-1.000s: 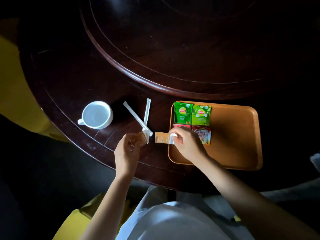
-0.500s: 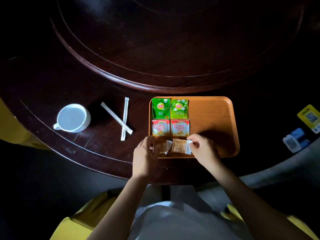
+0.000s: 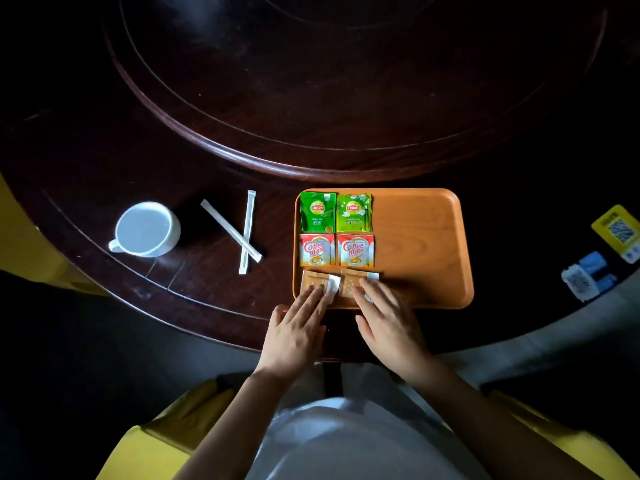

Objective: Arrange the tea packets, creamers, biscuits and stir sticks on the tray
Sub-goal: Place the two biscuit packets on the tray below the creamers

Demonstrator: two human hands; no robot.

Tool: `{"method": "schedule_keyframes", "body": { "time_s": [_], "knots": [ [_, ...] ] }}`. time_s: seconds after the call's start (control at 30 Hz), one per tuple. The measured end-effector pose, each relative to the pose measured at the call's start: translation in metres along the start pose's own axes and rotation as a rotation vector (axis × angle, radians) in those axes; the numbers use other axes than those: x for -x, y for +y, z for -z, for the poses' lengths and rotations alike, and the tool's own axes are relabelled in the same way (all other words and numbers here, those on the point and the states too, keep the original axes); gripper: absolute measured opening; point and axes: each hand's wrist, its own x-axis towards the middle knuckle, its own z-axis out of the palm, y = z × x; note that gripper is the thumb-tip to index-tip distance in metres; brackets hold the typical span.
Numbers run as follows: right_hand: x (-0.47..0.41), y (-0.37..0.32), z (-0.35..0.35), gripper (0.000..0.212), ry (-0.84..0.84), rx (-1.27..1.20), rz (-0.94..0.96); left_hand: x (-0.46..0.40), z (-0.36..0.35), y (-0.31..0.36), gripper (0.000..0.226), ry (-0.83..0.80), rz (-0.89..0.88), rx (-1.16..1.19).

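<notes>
Beyond the hands, two green paper tea packets point(image 3: 335, 212), two red-and-white creamer sachets point(image 3: 336, 250) on an orange wooden tray point(image 3: 419, 247).

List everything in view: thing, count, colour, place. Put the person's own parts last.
tray: 1, orange wood, on the table's near edge
tea packets: 2, green, tray's far-left corner, side by side
creamers: 2, red and white, row just below the tea
biscuits: 2, tan in clear wrappers, tray's near-left row, under the fingertips
stir sticks: 2, white-wrapped, crossed on the table left of the tray
cup: 1, white, left of the sticks
table: 1, dark wood, round with a raised centre disc
cards: yellow and blue, far right, blurred
left hand: flat, fingers on the left biscuit
right hand: flat, fingers on the right biscuit
</notes>
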Motion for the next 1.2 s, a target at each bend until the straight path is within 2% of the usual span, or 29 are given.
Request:
{"method": "schedule_keyframes", "body": {
  "time_s": [0.33,0.6,0.8,0.9,0.97,1.03,1.1,1.2],
  "knots": [
    [-0.001,0.007,0.004,0.04,-0.051,0.005,0.037,-0.005,0.0,0.014,0.053,-0.038,0.114,-0.094],
    [0.005,0.012,0.004,0.042,-0.084,0.015,0.081,-0.003,0.0,0.012,0.053,-0.04,0.092,-0.137],
    [0.005,0.013,0.004,0.041,-0.064,0.003,0.092,-0.006,-0.003,0.011,0.054,0.03,0.087,-0.11],
    [0.002,0.012,0.006,0.036,0.02,-0.06,0.093,-0.005,-0.001,0.01,0.053,0.102,0.051,-0.076],
    [-0.004,0.009,0.011,0.033,0.1,-0.114,0.08,-0.003,0.005,0.006,0.047,0.205,0.047,0.001],
    [-0.016,0.001,0.016,0.03,0.159,-0.148,0.073,-0.001,0.018,-0.005,0.038,0.332,0.124,0.121],
    [-0.035,-0.012,0.019,0.027,0.169,-0.191,0.067,-0.003,0.031,-0.023,0.028,0.46,0.305,0.215],
    [-0.075,-0.041,0.02,0.022,0.09,-0.325,0.032,-0.011,0.046,-0.053,0.028,0.485,0.609,0.254]
  ]
}}
